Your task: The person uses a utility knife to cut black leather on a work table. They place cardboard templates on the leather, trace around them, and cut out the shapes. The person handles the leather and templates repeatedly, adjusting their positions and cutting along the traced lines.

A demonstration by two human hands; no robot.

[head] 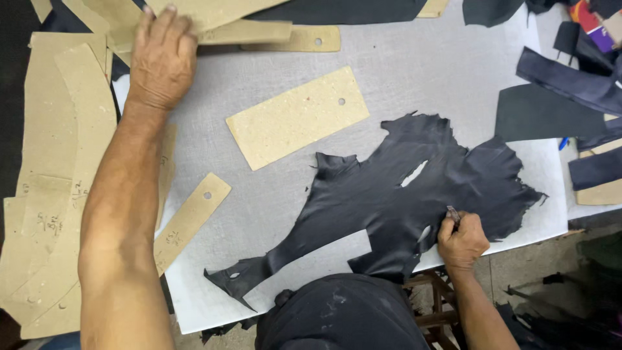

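Note:
A ragged piece of black leather (389, 194) with cut-out gaps lies spread on the white cutting board (421, 58). My right hand (461, 238) rests on its near right part and grips a small dark tool (453, 213), tip against the leather. My left hand (162, 55) reaches to the far left and lies flat, fingers together, on a stack of tan cardboard patterns (246, 31). A rectangular cardboard pattern (297, 116) with a hole lies between the two hands.
More cardboard patterns (52, 162) are piled along the left edge, and a narrow strip pattern (191, 217) lies by my left forearm. Dark leather pieces (544, 113) and straps (570, 78) lie at the right. A wooden stool frame (437, 301) stands below the board's near edge.

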